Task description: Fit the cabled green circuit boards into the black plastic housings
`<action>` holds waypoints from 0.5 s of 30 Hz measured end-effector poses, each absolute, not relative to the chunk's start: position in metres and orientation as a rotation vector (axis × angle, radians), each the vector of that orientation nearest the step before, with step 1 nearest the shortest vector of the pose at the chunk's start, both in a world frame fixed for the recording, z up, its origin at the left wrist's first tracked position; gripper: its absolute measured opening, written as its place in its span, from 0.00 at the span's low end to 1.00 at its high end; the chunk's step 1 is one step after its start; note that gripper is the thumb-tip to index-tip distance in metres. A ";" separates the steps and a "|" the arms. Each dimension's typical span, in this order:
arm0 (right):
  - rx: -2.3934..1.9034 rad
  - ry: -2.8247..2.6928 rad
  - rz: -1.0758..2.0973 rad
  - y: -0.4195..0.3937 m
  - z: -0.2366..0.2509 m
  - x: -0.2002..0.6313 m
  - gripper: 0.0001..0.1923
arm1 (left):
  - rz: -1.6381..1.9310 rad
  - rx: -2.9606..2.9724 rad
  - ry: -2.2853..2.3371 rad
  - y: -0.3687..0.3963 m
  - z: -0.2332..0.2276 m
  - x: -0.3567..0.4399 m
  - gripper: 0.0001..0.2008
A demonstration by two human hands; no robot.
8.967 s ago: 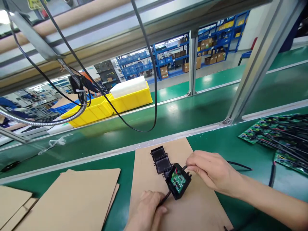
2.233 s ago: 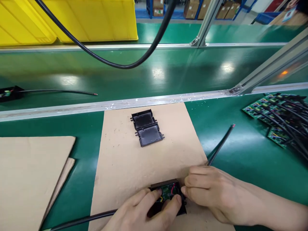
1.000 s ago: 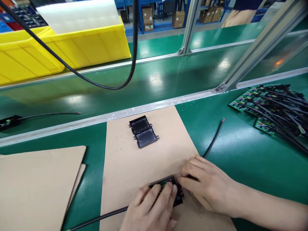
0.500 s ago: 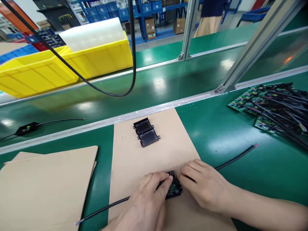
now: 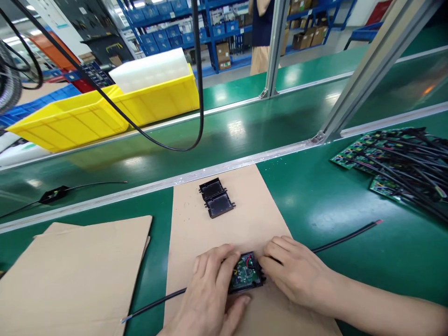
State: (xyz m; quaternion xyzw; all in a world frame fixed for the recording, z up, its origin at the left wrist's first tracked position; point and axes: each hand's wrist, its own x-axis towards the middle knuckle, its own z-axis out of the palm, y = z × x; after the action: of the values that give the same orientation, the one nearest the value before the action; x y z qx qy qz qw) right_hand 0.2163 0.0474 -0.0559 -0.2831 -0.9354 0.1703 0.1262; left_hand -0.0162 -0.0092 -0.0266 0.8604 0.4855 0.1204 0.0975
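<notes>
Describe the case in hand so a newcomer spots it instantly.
On the green bench lies the middle cardboard sheet. Over it, the black case sits between the left hand and right hand. Unlike the black trays farther up, it shows a green circuit board inside.

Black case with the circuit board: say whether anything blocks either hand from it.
Nothing visible does. The left hand covers the left end of the black case; the right hand is at its right end.
</notes>
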 end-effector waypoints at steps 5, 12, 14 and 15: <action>-0.767 -2.722 0.541 0.050 -0.039 0.220 0.08 | 0.428 2.459 1.586 -0.015 -0.023 -0.027 0.30; -1.157 -2.577 -0.129 0.200 0.041 0.239 0.07 | 0.250 2.477 1.995 0.114 0.054 -0.087 0.25; -1.295 -2.467 -0.243 0.233 0.058 0.242 0.11 | 0.210 2.468 2.092 0.173 0.055 -0.105 0.27; -1.350 -2.429 -0.288 0.240 0.061 0.243 0.14 | 0.227 2.478 2.093 0.200 0.050 -0.111 0.27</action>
State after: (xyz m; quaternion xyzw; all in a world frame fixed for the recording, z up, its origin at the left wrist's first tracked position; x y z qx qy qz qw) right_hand 0.2431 0.2403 0.0606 -0.4760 -0.8563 -0.1016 0.1729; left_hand -0.1106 0.1996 0.0496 0.7610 0.6427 0.0699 -0.0549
